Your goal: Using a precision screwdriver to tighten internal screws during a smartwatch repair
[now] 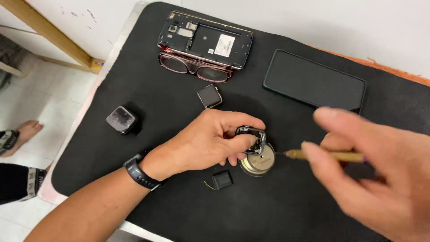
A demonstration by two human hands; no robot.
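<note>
Fingers of the left hand (210, 141) curl around an opened smartwatch case (251, 139), thumb on its near edge and fingertips on the far side, so the case is pinched firmly and tipped a little, its dark innards facing up. The case rests on the top of a small round metal stand (259, 162), touching it, near the middle of the black mat (179, 215).

The right hand (376, 175) comes in from 3 o'clock, large and blurred (it sits close to the camera). Its thumb and forefinger are closed on a slim brass-coloured tool (324, 155), held like a pen, with the fine tip pointing toward 9 o'clock and ending just beside the case's right edge; whether it touches cannot be told.

A dark band (139, 174) wraps the left wrist.

Around the case: at 7 o'clock, just below the left hand, lies a small black square part (222, 179) with a thin yellowish wire. At 11 o'clock sits a smartwatch body (209, 96) with a grey screen; well apart at 9 o'clock, another with a cracked dark screen (121, 119). At 12 o'clock, a phone with its back removed (205, 39) lies on top of a pair of red-framed glasses (195, 68). At 2 o'clock lies a dark phone (313, 82), face unlit.
</note>
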